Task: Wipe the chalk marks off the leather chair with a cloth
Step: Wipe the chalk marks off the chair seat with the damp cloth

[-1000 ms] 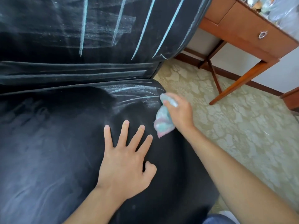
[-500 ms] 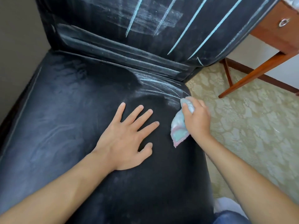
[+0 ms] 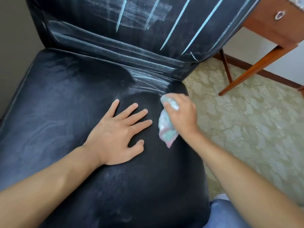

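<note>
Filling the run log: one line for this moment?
right hand grips cloth | left hand flat on seat | chalk marks on backrest

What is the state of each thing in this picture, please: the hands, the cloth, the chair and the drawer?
Left hand: flat on the seat, fingers straight and spread.
Right hand: grips the cloth.
Cloth: bunched, against the seat.
Seat: smeared, chalk streaks at back right.
Backrest: bold chalk lines remain.
Drawer: closed.

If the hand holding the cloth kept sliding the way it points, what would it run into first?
Probably the smeared chalk streaks at the seat's back corner, then the black leather backrest. The right hand grips the pastel cloth; depth is uncertain.
</note>
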{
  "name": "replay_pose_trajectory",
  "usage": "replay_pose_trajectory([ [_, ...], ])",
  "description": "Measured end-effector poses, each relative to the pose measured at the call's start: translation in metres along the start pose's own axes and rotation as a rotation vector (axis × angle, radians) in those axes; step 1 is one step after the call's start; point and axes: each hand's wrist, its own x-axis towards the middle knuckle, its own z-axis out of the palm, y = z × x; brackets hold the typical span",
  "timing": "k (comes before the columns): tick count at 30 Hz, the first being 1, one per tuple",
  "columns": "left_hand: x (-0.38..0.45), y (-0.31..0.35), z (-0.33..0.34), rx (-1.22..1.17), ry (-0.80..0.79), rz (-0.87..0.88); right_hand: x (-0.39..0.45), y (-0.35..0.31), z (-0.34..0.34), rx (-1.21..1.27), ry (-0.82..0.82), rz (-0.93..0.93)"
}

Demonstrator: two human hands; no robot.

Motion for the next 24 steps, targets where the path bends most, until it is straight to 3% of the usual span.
replay_pose_trajectory([
  [5, -0.001, 0.001, 0.001, -0.003, 0.02, 0.004, 0.001, 0.009, -0.003, -0.045, 0.001, -0.145],
  [11, 0.0, 0.001, 0.002, -0.002, 0.028, -0.004, 0.109, 0.018, 0.026, -0.164, 0.027, 0.212],
  [14, 0.001, 0.0, 0.002, -0.008, 0.035, 0.002, 0.109, 0.005, 0.029, -0.184, 0.059, 0.266],
  [21, 0.001, 0.002, 0.003, -0.043, 0.058, 0.02, -0.002, -0.039, 0.021, 0.037, -0.105, -0.313],
  [23, 0.0, 0.003, 0.003, -0.035, 0.086, 0.02, 0.015, -0.028, 0.018, -0.034, -0.112, -0.33],
  [24, 0.0, 0.002, 0.003, -0.034, 0.099, 0.016, 0.032, -0.02, 0.019, -0.092, -0.073, -0.254],
])
